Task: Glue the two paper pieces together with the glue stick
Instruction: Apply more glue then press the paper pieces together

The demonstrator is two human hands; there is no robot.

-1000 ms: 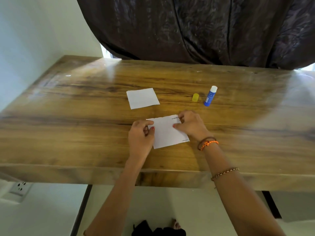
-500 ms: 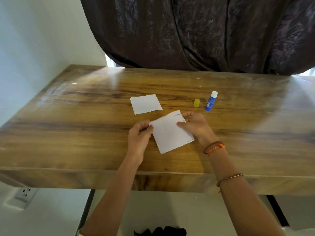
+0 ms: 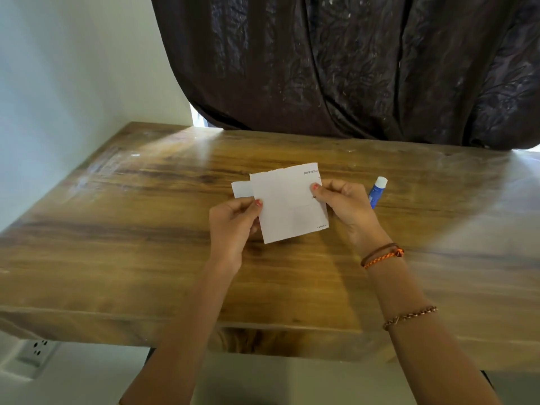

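Observation:
I hold a white paper piece raised off the wooden table, tilted up toward me. My left hand pinches its left edge and my right hand pinches its right edge. A second white paper piece lies flat on the table behind it, mostly hidden, with only its left strip showing. The blue glue stick with a white end lies just beyond my right hand. Its yellow cap is hidden.
A dark curtain hangs along the far edge of the table. A pale wall stands to the left. A wall socket sits below the table's near left corner.
Both hands have lifted the near paper off the table and carried it away from me, so it now covers most of the second paper. The yellow cap has gone out of sight.

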